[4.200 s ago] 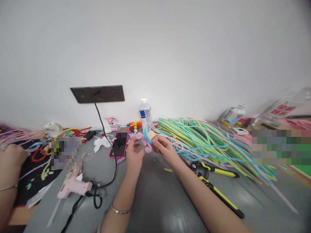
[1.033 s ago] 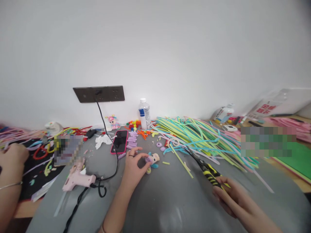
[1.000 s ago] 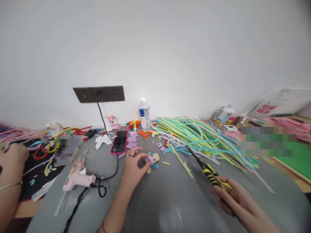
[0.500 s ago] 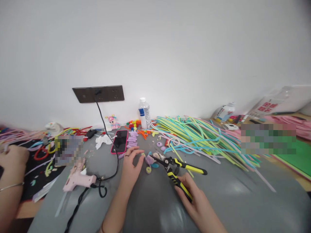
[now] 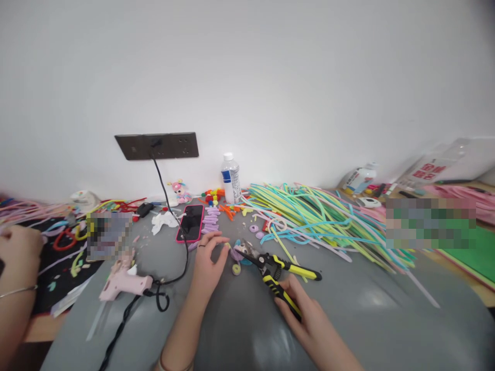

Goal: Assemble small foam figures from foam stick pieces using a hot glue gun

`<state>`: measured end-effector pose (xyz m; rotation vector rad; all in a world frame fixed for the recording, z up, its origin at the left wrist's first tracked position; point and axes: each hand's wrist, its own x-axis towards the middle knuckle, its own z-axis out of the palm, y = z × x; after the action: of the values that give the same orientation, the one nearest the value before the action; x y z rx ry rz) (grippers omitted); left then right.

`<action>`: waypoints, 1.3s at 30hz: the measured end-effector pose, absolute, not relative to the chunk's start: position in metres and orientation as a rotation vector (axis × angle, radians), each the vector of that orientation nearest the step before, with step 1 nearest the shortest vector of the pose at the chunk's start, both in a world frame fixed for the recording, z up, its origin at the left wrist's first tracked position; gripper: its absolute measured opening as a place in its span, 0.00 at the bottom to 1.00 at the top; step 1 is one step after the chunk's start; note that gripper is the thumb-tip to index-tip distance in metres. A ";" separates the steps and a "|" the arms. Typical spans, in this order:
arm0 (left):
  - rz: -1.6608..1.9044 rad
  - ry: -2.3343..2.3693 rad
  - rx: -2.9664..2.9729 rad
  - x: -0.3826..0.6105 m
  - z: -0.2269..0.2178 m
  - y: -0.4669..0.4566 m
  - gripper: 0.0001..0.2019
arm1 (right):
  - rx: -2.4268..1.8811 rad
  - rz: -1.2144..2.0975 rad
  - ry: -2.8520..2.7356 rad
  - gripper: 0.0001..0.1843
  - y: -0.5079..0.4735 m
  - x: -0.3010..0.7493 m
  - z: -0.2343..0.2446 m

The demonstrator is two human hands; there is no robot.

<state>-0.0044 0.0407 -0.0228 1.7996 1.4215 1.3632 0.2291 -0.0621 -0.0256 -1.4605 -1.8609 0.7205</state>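
Observation:
My right hand (image 5: 305,314) grips the lower handle of wire-stripper pliers (image 5: 270,265) with black and yellow handles. The handles are spread, and the jaw tip reaches left to a small bundle of purple and blue fuzzy pieces (image 5: 237,252). Fingers bent, my left hand (image 5: 211,260) has its thumb and forefinger together at the left side of that bundle. What sits in this pinch is too small to make out. Just below the jaws lies a small yellow-green coil (image 5: 236,269). Two purple coils (image 5: 257,231) rest farther back on the grey table (image 5: 247,330).
A large heap of pipe cleaners (image 5: 320,216) spreads to the right. Behind stands a bottle (image 5: 231,180). Left are a phone (image 5: 191,224), short purple pieces (image 5: 211,220) and a pink glue gun (image 5: 126,283), with a black cord (image 5: 181,275) nearby. Another person's hand (image 5: 21,252) is at far left.
The pliers and my right hand have shifted slightly left, bringing the jaws closer to my left fingertips. My left hand stays almost in place. The other person's hand has moved a little left.

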 end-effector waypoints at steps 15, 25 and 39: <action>1.330 1.422 1.803 -0.005 -0.023 0.041 0.08 | -1.635 0.631 -1.873 0.07 -0.068 0.230 -0.034; 1.332 1.418 1.811 -0.005 -0.022 0.040 0.09 | -1.577 0.388 -1.877 0.08 -0.069 0.224 -0.041; 1.360 1.580 1.721 -0.012 -0.009 0.030 0.12 | -1.577 0.408 -1.479 0.17 -0.074 0.225 -0.024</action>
<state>-0.0121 0.0296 -0.0094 1.7213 1.5803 1.3599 0.2247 -0.0741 -0.0238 -1.5766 -1.4785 0.4079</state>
